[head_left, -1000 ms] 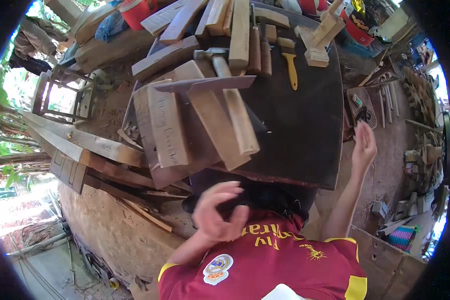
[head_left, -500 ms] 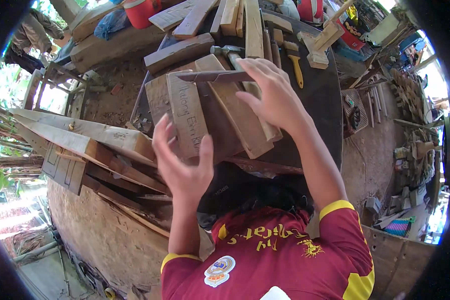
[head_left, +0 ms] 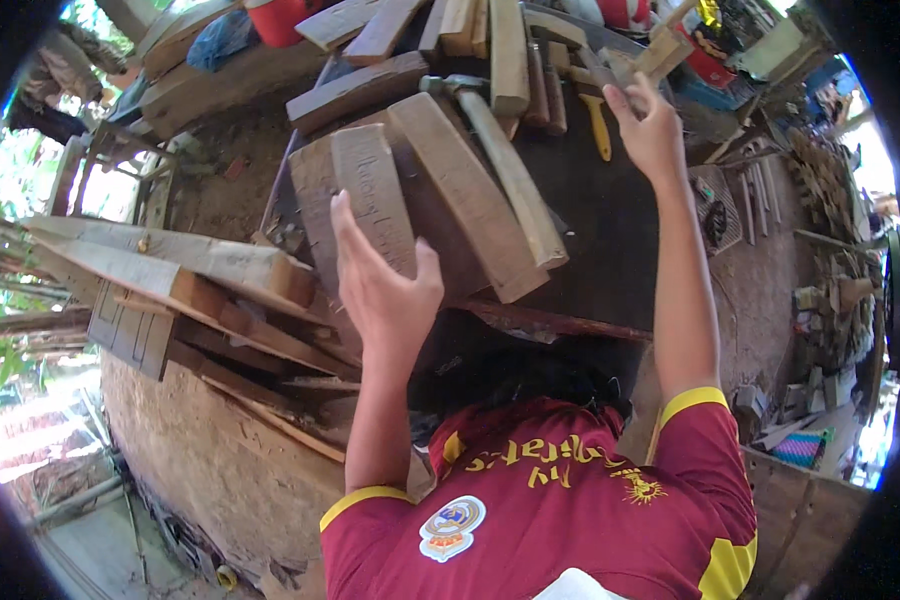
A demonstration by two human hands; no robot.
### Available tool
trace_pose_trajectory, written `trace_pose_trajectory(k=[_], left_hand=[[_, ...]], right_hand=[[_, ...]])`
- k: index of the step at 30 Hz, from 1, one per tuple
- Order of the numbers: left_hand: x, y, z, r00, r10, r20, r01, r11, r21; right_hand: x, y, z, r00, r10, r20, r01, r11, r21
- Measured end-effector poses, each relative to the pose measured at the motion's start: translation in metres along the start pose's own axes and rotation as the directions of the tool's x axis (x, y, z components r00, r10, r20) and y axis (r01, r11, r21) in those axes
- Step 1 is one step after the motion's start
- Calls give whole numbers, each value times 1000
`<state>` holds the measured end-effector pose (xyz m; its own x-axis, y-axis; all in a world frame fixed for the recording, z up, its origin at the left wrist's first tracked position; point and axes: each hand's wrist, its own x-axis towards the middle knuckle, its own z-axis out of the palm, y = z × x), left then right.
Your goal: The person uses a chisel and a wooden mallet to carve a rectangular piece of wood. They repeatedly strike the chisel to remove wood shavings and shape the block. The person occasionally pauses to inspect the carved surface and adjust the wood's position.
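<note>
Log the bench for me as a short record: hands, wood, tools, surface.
Left hand: spread over the near end of a block with handwriting; contact unclear
Right hand: appears to pinch a thin strip
Long wood piece: between that block and the hammer
Brush: yellow-handled, right of the hammer
Surface: dark tabletop

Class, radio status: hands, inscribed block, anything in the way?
Left hand spread at inscribed wooden block, contact unclear. Right hand apparently pinching thin strip. Possible obstructions: long plank and hammer, right of block.
</note>
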<state>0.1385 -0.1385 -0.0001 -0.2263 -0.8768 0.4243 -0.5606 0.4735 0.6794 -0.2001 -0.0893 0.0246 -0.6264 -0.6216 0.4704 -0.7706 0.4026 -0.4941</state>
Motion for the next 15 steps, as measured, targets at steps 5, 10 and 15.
trace_pose_trajectory(k=[5,10,15], left_hand=[[-2,-8,-18,994,-82,65,85,995,-47],[-2,-11,-35,990,-57,129,97,938,-332],[-31,-20,-67,993,-115,17,113,917,-382]], right_hand=[[-60,-90,-9,991,-1,134,-41,949,311],[-154,-149,-22,899,-321,299,272,942,194],[-158,-131,-23,923,-311,227,273,944,184]])
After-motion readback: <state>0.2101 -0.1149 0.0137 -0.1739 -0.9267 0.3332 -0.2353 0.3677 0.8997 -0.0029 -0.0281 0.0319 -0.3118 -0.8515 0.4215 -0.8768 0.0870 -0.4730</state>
